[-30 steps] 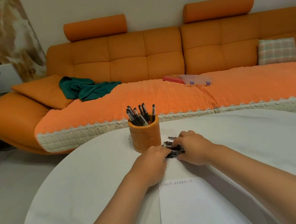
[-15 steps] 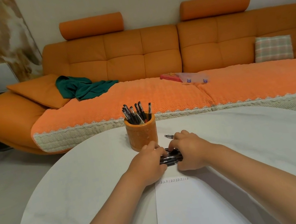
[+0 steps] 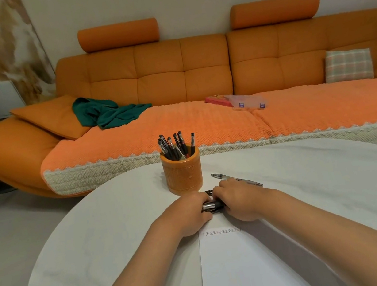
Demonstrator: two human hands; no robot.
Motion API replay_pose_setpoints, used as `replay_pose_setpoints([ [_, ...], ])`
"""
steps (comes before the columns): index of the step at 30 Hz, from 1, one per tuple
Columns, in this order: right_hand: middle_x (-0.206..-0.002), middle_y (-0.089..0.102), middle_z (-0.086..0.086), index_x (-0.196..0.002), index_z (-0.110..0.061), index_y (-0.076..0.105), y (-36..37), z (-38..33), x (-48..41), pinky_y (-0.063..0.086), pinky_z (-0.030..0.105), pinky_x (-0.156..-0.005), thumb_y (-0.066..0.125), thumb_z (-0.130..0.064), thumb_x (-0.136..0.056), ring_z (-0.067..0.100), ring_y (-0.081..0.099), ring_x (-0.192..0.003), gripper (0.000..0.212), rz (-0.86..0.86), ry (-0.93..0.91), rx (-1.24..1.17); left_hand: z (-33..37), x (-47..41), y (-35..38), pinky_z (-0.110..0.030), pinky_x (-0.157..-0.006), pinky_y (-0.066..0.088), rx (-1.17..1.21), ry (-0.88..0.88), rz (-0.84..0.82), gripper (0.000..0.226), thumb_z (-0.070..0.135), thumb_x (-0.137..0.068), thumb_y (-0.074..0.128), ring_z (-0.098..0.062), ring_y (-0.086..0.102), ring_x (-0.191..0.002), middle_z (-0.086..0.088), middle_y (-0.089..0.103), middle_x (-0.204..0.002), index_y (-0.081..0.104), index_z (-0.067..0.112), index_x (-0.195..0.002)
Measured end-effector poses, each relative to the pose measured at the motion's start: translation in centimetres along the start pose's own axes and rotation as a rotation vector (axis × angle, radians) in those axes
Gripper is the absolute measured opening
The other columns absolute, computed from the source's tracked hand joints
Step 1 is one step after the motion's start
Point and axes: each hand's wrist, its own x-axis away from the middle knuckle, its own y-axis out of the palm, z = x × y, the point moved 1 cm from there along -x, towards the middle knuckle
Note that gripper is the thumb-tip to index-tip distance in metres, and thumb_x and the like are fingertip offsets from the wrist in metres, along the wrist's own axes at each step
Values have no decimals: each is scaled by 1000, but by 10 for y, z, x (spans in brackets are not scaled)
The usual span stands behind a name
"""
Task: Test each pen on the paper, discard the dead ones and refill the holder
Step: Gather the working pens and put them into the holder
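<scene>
My white, rounded tabletop (image 3: 99,243) carries an orange holder (image 3: 182,176), upright near the far edge, with dark pens (image 3: 178,144) standing in it. Just right of the holder, one clear pen (image 3: 220,176) lies loose on the bare top. Nearer me a white sheet of paper (image 3: 239,270) lies flat, with a row of small marks by its far edge. Just beyond those marks lies a bundle of dark pens (image 3: 211,205), with my left hand (image 3: 188,213) and right hand (image 3: 238,201) at either end, fingers curled round it.
</scene>
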Motion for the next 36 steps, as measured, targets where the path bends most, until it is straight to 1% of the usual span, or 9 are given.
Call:
replay_pose_setpoints([
  [5, -103, 51, 6, -108, -19, 43, -5, -3, 1, 43, 39, -81, 41, -13, -100, 25, 47, -95, 10, 26, -41, -85, -1, 3, -20, -28, -69, 44, 128, -18, 46, 19, 23, -93, 65, -16, 59, -85, 4, 63, -99, 61, 26, -112],
  [9, -95, 55, 4, -109, -22, 36, -34, -9, 1, 43, 39, -70, 43, -15, -102, 23, 53, -85, 12, 8, -19, -357, 2, 8, -57, -28, -65, 55, 387, -31, 223, 27, 14, -91, 68, -14, 66, -77, 4, 66, -95, 60, 30, -111],
  [11, -93, 57, -1, -110, -24, 40, -55, -14, -1, 45, 33, -71, 45, -16, -103, 16, 55, -83, 12, 63, -30, -568, 4, 9, -76, -35, -71, 59, 537, -15, 374, 31, 12, -89, 70, -19, 68, -80, 1, 67, -93, 59, 31, -111],
  [13, -90, 62, 0, -109, -21, 49, -79, -20, -5, 50, 38, -78, 47, -13, -102, 17, 59, -83, 11, 174, -40, -781, 4, 9, -90, -43, -79, 60, 693, 7, 534, 29, 18, -90, 70, -21, 69, -85, 3, 68, -95, 58, 33, -112],
  [18, -88, 69, 5, -108, -18, 51, -132, -32, -36, 55, 48, -91, 43, -6, -103, 22, 68, -86, 16, 541, 8, -1403, -19, 3, -105, -36, -95, 51, 695, -76, 917, 20, 21, -99, 54, -8, 58, -104, 9, 62, -114, 58, 28, -118],
  [22, -88, 67, 11, -110, -16, 45, -143, -45, -70, 57, 48, -83, 41, -1, -102, 25, 67, -80, 18, 701, 37, -1479, -43, -12, -100, -31, -105, 37, 590, -214, 778, 43, 19, -103, 47, -15, 46, -131, 0, 45, -147, 43, 20, -145],
  [24, -88, 65, 11, -108, -17, 45, -137, -52, -86, 57, 49, -84, 42, -1, -102, 24, 64, -79, 18, 709, 74, -1458, -47, -19, -100, -33, -110, 32, 686, -235, 679, 50, 19, -105, 41, -17, 36, -141, 0, 35, -157, 30, 20, -154],
  [28, -89, 64, 5, -114, -17, 47, -118, -57, -108, 56, 52, -90, 44, -8, -102, 19, 63, -78, 15, 681, 149, -1362, -55, -30, -104, -36, -110, 28, 942, -255, 493, 57, 12, -105, 38, -21, 31, -145, -3, 31, -160, 19, 24, -157],
  [36, -94, 64, 6, -135, -16, 40, -99, -56, -118, 54, 48, -82, 44, -9, -102, 23, 62, -84, 33, 516, 121, -1070, -67, -48, -93, -38, -94, 47, 931, -239, 294, 83, -9, -89, 47, -25, 36, -139, -8, 33, -156, 17, 30, -157],
])
